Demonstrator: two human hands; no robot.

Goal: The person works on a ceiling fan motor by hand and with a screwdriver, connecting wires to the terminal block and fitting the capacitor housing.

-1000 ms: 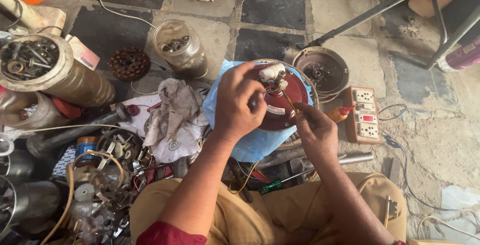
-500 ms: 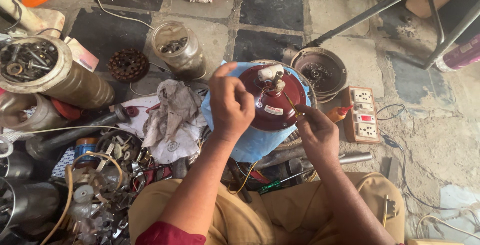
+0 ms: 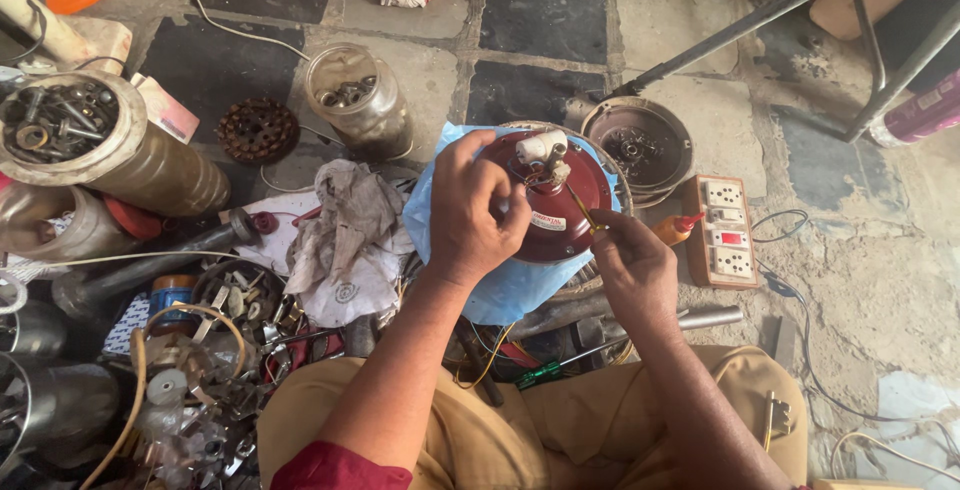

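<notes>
Floor workshop: scattered spare parts (image 3: pixel 215 350)

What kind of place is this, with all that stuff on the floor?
Probably a small repair workshop. The dark red fan motor sits on the floor, beside a tin of bolts, a socket board and loose metal parts.

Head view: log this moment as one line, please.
left hand: gripping dark red fan motor housing | right hand: holding thin tool at housing | housing: on blue plastic sheet | floor: switchboard right

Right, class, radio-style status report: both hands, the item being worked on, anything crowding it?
Left hand gripping maroon motor housing. Right hand holding thin tool at its hub. Blue plastic sheet underneath; grey rag beside.
</notes>
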